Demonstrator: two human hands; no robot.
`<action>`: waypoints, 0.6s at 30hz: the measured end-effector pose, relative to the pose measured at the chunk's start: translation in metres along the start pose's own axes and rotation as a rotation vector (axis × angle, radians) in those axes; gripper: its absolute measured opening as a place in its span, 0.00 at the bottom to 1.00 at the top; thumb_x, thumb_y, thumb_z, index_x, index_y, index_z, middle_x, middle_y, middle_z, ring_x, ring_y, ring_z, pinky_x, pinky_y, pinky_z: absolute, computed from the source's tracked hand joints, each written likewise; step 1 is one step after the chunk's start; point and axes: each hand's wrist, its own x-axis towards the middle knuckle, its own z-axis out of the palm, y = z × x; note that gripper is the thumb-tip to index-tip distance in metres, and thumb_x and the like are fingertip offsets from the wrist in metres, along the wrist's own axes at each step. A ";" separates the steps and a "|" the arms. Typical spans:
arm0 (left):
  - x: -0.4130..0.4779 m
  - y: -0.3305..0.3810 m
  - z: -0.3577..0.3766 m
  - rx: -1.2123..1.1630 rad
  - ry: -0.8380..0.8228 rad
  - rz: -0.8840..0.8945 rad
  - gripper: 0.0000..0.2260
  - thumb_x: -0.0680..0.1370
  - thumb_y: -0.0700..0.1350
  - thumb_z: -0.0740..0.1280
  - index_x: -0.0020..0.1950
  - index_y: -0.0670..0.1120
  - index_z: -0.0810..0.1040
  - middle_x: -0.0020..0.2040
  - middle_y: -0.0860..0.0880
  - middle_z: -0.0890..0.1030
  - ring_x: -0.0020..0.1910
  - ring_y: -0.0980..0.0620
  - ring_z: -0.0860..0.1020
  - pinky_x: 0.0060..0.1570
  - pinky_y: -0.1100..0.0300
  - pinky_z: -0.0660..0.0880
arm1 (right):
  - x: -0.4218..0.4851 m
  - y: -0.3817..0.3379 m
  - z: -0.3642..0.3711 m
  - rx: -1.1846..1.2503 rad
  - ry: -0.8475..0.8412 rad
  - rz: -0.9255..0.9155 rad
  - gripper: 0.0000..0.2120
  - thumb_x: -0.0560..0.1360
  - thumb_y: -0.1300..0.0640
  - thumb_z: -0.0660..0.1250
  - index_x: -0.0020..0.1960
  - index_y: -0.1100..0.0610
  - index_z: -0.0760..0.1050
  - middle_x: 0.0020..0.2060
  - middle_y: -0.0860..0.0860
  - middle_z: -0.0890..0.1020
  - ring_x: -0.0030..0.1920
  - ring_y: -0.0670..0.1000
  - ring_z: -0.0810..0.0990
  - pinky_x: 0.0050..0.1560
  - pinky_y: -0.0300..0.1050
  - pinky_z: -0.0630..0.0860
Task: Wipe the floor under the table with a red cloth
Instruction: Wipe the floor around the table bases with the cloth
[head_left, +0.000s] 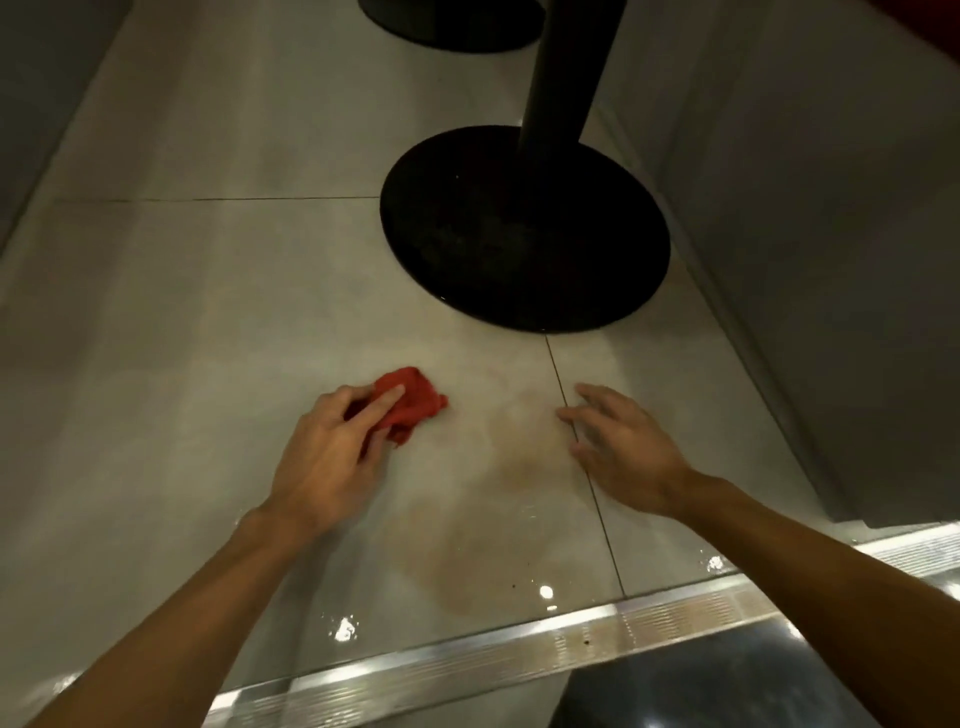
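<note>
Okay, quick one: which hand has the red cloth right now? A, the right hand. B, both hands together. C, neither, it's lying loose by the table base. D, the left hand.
D: the left hand grips the red cloth with curled fingers, while the right hand is spread open, holding nothing.

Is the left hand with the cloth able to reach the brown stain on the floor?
Probably yes: the left hand holds the red cloth just beside the stain, and nothing lies between them.
</note>
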 end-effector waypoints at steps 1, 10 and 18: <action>-0.013 0.000 -0.002 0.032 0.023 -0.040 0.21 0.75 0.52 0.59 0.67 0.51 0.76 0.57 0.45 0.77 0.52 0.43 0.76 0.54 0.49 0.76 | -0.001 -0.003 0.003 -0.023 0.017 -0.005 0.21 0.78 0.53 0.63 0.70 0.48 0.69 0.75 0.50 0.61 0.75 0.53 0.58 0.73 0.54 0.61; -0.090 0.078 0.003 -0.171 0.128 -0.427 0.17 0.71 0.53 0.71 0.57 0.48 0.83 0.43 0.53 0.71 0.41 0.61 0.71 0.42 0.79 0.66 | -0.009 -0.004 0.012 0.020 0.022 0.008 0.22 0.80 0.53 0.57 0.74 0.48 0.62 0.78 0.48 0.53 0.78 0.49 0.45 0.76 0.56 0.47; -0.083 0.141 0.042 -0.332 -0.056 -0.325 0.14 0.74 0.49 0.72 0.59 0.48 0.81 0.45 0.55 0.68 0.42 0.58 0.74 0.46 0.78 0.68 | -0.009 -0.002 0.014 0.075 0.040 0.006 0.21 0.80 0.53 0.60 0.72 0.46 0.65 0.77 0.48 0.55 0.78 0.49 0.47 0.76 0.56 0.49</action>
